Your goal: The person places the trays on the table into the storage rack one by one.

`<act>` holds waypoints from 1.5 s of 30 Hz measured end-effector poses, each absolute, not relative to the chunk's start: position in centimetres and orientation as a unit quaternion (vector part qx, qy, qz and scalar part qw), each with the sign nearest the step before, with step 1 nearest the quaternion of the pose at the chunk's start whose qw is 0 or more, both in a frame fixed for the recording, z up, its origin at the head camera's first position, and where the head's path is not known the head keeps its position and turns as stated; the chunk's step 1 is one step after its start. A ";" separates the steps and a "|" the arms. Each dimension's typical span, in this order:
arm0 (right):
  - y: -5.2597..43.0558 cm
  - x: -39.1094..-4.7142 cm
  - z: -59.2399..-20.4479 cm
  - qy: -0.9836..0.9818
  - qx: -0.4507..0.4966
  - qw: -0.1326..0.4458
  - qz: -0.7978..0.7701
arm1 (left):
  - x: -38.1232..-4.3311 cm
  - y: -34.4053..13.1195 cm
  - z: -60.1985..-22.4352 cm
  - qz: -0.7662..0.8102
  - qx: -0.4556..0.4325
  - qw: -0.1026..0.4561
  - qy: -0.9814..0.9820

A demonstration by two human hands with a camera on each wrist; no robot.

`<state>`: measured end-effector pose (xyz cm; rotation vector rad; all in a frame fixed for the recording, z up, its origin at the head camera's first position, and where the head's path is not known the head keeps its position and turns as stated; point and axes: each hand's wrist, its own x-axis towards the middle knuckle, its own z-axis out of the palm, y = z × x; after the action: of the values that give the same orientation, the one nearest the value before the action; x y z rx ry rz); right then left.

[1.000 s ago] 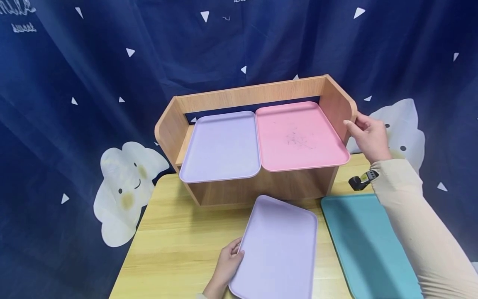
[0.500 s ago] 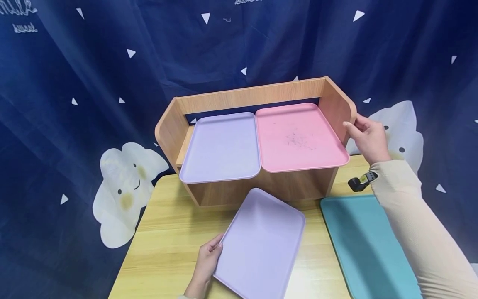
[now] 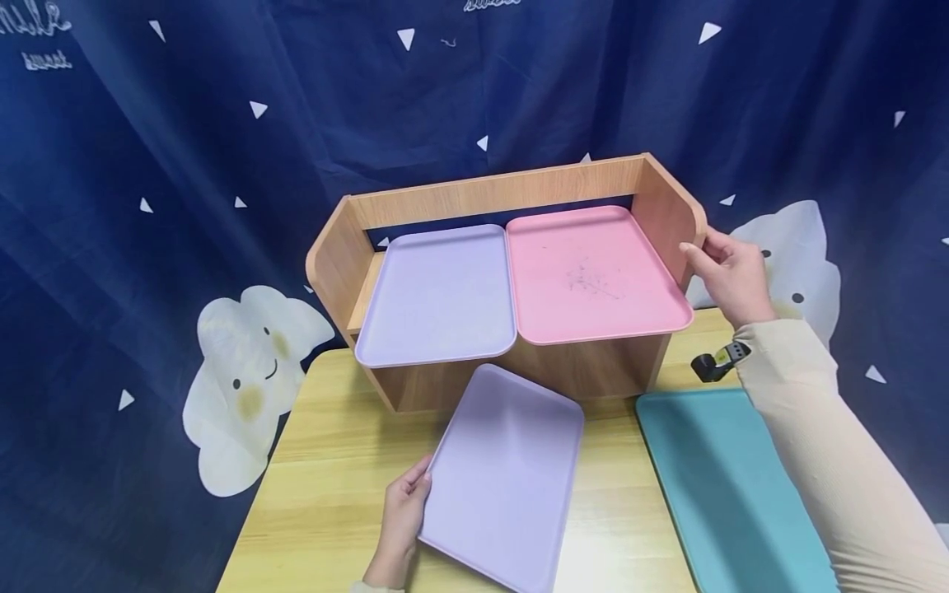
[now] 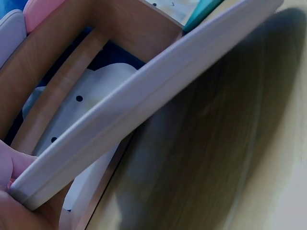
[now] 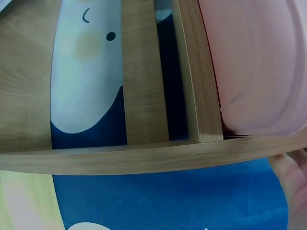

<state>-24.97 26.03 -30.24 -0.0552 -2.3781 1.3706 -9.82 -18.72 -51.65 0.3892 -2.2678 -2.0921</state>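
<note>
pinching, left: the left grip (image 3: 401,512) holds the held lavender tray (image 3: 507,469) by its left edge, thumb and fingers on opposite sides of the rim
held tray: tilted over the desk (image 3: 326,478), far edge before the lower opening of the wooden shelf (image 3: 489,188); whether they touch cannot be told
under it: a shadow (image 4: 192,143) on the desk, seen from the left wrist
pinching, right: the right grip (image 3: 732,278) has the front edge of the right side panel (image 3: 673,216) between thumb and fingers
right wrist: black device (image 3: 717,362) at the cuff of a beige sleeve (image 3: 789,362)
shelf top: upper lavender tray (image 3: 439,292) left, scuffed pink tray (image 3: 596,276) right, side by side, both jutting past the front
desk, right: teal tray (image 3: 712,461) lying flat, partly behind the sleeve
backdrop: dark blue curtain (image 3: 415,115) with white triangles and clouds
</note>
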 end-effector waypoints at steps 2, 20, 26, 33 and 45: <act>25.9 -25.0 -30.2 -0.849 -0.020 0.192 0.491 | -9.8 -18.9 -51.7 -0.678 0.134 0.015 -0.723; 26.1 -24.9 -30.3 -0.848 -0.025 0.194 0.493 | -10.3 -20.7 -51.1 -0.756 0.149 0.024 -0.637; 26.3 -24.8 -30.5 -0.842 -0.023 0.198 0.502 | -11.1 -21.2 -51.0 -0.763 0.163 0.030 -0.624; 26.3 -24.9 -30.5 -0.849 -0.018 0.198 0.490 | -12.3 -21.4 -51.5 -0.763 0.185 0.037 -0.618; 26.2 -25.0 -30.5 -0.847 -0.011 0.208 0.489 | -15.9 -21.4 -52.4 -0.776 0.224 0.081 -0.584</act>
<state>-25.03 26.22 -30.51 -0.0300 -2.3574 1.3620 -15.86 -21.42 -52.39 0.6702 -1.7463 -2.3201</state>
